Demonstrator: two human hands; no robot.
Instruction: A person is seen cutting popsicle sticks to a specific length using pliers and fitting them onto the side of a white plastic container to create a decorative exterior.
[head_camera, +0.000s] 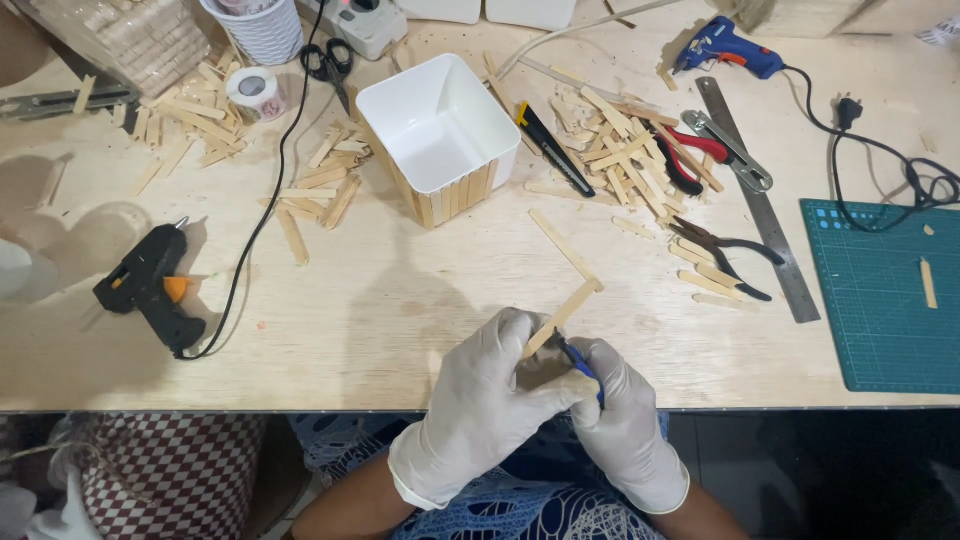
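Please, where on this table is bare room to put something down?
Bare wood lies between the black glue gun, the white box and the gloved left hand. Another free patch lies before the green cutting mat. Crowded: the stick pile around the red pliers.

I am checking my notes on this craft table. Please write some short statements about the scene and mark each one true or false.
1. Both hands wear light gloves. True: the left hand and the right hand are gloved.
2. The left hand holds a wooden stick. True.
3. The white box lies on the green cutting mat. False: it stands on the bare wooden table, far from the mat.
4. The black glue gun is in the right hand. False: it lies on the table, away from both hands.
5. A metal ruler lies beside the mat. True.
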